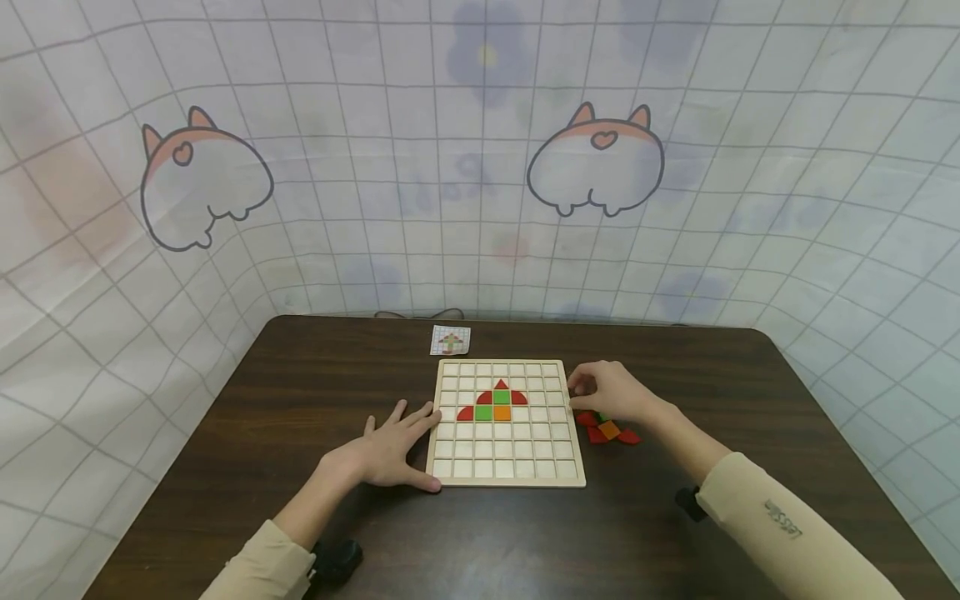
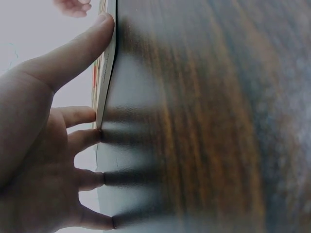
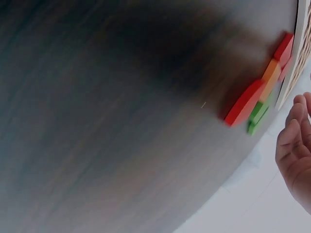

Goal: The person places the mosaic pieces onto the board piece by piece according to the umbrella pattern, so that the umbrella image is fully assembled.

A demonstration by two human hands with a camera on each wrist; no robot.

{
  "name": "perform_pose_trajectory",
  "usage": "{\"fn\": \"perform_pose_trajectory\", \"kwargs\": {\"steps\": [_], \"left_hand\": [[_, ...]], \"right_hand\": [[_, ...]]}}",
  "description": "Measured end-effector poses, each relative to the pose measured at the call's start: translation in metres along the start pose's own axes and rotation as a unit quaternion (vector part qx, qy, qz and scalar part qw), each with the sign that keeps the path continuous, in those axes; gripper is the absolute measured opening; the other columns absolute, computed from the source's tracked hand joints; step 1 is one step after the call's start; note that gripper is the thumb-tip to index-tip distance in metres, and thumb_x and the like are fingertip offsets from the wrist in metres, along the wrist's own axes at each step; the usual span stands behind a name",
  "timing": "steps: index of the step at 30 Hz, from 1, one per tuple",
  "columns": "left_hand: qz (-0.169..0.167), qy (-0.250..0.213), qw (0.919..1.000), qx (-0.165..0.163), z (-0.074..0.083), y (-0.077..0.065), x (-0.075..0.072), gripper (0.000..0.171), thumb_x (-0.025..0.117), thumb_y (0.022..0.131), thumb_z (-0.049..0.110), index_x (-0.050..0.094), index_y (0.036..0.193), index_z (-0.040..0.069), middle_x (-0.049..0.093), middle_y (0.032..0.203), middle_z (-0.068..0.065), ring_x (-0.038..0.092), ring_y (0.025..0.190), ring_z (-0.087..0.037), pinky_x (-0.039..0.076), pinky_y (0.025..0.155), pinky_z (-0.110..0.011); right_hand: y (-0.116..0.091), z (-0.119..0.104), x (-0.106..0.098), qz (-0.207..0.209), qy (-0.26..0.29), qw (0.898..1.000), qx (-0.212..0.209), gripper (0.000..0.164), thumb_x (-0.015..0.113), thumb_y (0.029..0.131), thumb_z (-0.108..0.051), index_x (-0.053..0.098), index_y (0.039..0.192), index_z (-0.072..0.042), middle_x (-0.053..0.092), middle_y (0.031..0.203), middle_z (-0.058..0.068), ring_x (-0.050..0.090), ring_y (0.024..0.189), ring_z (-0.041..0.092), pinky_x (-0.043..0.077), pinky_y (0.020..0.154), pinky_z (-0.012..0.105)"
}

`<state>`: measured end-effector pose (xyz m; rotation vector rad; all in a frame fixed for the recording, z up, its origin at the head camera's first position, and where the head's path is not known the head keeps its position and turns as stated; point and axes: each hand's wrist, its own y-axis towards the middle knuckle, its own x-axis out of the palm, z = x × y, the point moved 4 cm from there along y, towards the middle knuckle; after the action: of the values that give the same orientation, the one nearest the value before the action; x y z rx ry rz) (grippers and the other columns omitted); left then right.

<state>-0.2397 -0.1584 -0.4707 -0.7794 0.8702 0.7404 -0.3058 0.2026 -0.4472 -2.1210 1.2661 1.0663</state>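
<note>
A square wooden grid board (image 1: pixel 465 446) lies on the table with red, green and orange pieces in its upper and middle cells. My left hand (image 1: pixel 390 450) has its fingers spread at the board's left edge. Thumb and fingertips touch that side in the left wrist view. Beside the right edge is my right hand (image 1: pixel 615 392), fingers bent and thumb apart from the index finger. I see no piece between them. Just below it lie loose red pieces (image 1: pixel 628 437), an orange square (image 1: pixel 609 430) and green pieces (image 3: pixel 258 115), the green partly hidden by the hand in the head view.
A small printed card (image 1: pixel 450 340) with a coloured figure lies behind the board. Dark wood table (image 1: pixel 315 375) surrounds everything. A patterned cloth wall (image 1: pixel 420 250) stands behind, with a thin cable (image 1: pixel 450 312) at the table's back edge.
</note>
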Motion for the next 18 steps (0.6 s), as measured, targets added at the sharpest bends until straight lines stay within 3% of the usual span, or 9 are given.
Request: {"fn": "perform_pose_trajectory", "kwargs": {"steps": [9,18], "left_hand": [[0.0,0.005,1.0,0.001,-0.001,0.001,0.001,0.11,0.077,0.082,0.065,0.024,0.166,0.017,0.013,0.171,-0.007,0.0,0.154,-0.045,0.003,0.107,-0.082],[-0.004,0.002,1.0,0.002,0.0,0.0,0.0,0.109,0.077,0.083,0.064,0.025,0.165,0.017,0.013,0.171,-0.007,0.0,0.155,-0.044,0.004,0.108,-0.081]], "right_hand": [[-0.008,0.031,-0.02,0.015,-0.011,0.999,0.034,0.025,0.077,0.094,-0.014,0.071,0.113,0.0,0.068,0.095,0.002,0.062,0.084,0.019,0.053,0.076,0.038],[-0.013,0.049,-0.025,0.004,-0.028,0.998,0.054,0.024,0.078,0.093,-0.015,0.073,0.112,0.0,0.07,0.102,0.008,0.065,0.095,0.027,0.054,0.082,0.047]]}}
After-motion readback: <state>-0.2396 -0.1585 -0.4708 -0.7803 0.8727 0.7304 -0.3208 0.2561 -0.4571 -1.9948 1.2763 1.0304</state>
